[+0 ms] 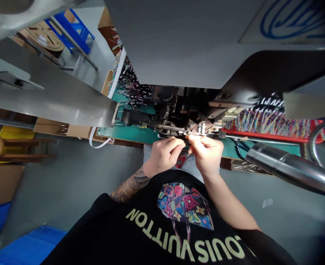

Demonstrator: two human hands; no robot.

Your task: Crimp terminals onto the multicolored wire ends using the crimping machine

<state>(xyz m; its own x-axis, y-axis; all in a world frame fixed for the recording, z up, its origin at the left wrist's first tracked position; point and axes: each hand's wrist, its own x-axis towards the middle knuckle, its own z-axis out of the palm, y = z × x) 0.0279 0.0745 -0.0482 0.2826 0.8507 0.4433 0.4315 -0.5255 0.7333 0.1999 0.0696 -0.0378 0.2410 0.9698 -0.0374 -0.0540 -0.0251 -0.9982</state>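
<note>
My left hand (pixel 164 154) is closed in a pinch at the front edge of a metal machine head (pixel 183 106). What lies between its fingertips is dark and too small to make out. Right beside it, my right hand (pixel 208 152) is also pinched, its fingertips almost touching those of the left. A thin reddish strand (pixel 189 151), which looks like a wire, shows just below the right fingertips. Both hands are just in front of the machine's small metal tooling (pixel 176 129).
The large grey machine housing (pixel 179 44) overhangs the hands. Bundled multicoloured wires (pixel 273 119) lie in a red tray (pixel 278 136) at right, near pliers (pixel 241 147) and a metal lamp-like tube (pixel 284 165). More bundled wires (pixel 126 81) lie at left, past a curved metal guard (pixel 68 99).
</note>
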